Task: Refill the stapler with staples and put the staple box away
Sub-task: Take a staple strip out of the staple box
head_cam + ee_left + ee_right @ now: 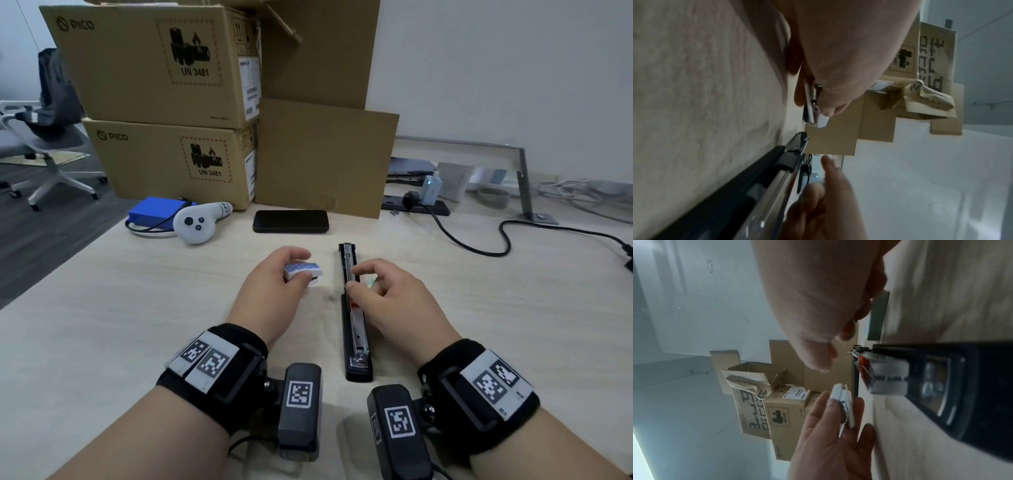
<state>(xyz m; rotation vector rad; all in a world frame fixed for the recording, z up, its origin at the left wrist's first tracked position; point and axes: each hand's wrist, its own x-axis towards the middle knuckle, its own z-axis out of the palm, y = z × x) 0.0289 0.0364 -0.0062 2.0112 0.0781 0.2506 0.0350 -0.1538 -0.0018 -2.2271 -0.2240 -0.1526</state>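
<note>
In the head view a long black stapler lies opened flat on the light wooden table, its metal channel facing up. My left hand pinches a small blue-and-white staple box between thumb and fingers, just left of the stapler and slightly above the table. My right hand hovers over the middle of the channel, thumb and index loosely curled; I see nothing between them. The right wrist view shows the staple box in the left fingers and the stapler with a red part in its channel.
A black phone lies beyond the hands. A white controller and a blue pack sit at the far left. Stacked cardboard boxes line the back. A power strip with a cable is at the right. A small green thing lies right of the stapler.
</note>
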